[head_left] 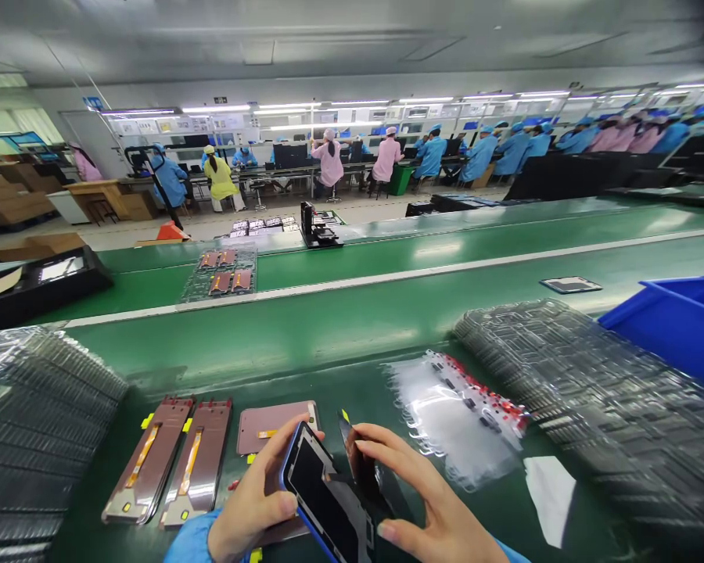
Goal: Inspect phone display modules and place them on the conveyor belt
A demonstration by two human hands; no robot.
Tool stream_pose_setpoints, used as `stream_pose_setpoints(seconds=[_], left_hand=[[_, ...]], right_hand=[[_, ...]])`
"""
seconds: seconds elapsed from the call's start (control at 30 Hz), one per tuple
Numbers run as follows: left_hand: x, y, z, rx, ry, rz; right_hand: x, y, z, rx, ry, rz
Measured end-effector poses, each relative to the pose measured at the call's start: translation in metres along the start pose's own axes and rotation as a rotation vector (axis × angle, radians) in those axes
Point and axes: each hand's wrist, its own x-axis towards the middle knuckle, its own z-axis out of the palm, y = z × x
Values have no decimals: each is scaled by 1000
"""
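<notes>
My left hand [258,496] grips a blue-edged phone frame [322,493] by its side, thumb on the near face and fingers round the back. The frame is tilted, its dark inner face turned up. In my right hand [411,485], fingers and thumb hold a thin phone screen panel [360,461] by its edges, slanted up beside the frame. A yellow tab sticks up from the panel's top corner. Whether a cable joins panel and frame, I cannot tell. Behind my left hand lies another brownish screen panel [275,422] with an orange flex cable.
Two stacks of screen panels [146,461] lie at left, by stacked clear trays [35,438]. To the right are clear plastic pieces with red tabs [457,414], a white cloth [550,493], more trays [587,407] and a blue bin [674,320]. Beyond runs a green conveyor [352,320]; people sit farther back.
</notes>
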Motion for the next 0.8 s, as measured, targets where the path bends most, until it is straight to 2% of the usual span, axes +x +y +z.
stream_pose_setpoints(seconds=[0.27,0.57,0.8], left_hand=[[6,-15,-9,43,-183,39],[4,-7,-2,63,-134,3],[7,-15,-2,56,-147,53]], right_hand=[[0,3,4,-176,-38,-111],[-2,-1,3,-281,-27,-152],[-2,0,11,-313,-4,-131]])
